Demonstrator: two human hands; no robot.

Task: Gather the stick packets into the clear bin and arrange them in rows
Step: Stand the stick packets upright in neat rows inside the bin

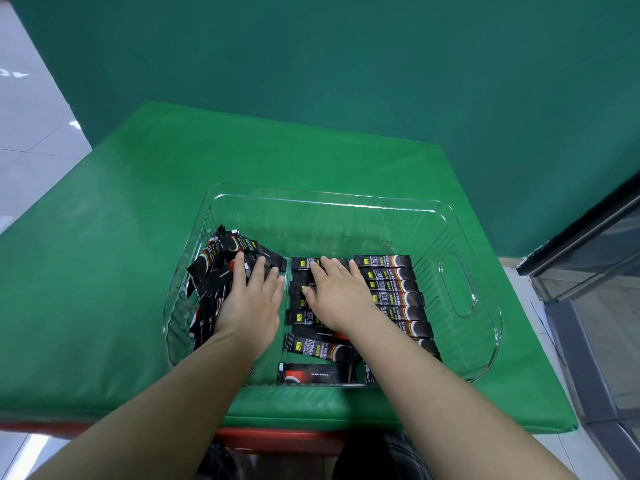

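gathering done, judging by the bare tabletop [121, 271]: all packets inside the clear bin [485, 271]. arranging partly done.
right column [394, 292]: packets flat, long axes left-right, stacked near to far.
middle column [318, 344]: same lie, under right hand [337, 296], fingers straight, pressing.
loose heap [214, 268] at left: mixed directions, left hand [251, 299] flat on it, fingers straight.

Green cloth [138, 271] over table; teal wall [346, 64] behind; pale tiled floor [31, 133] left.

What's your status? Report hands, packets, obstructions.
Left hand flat on loose pile. Right hand flat on rows. All in bin. Nothing blocking.
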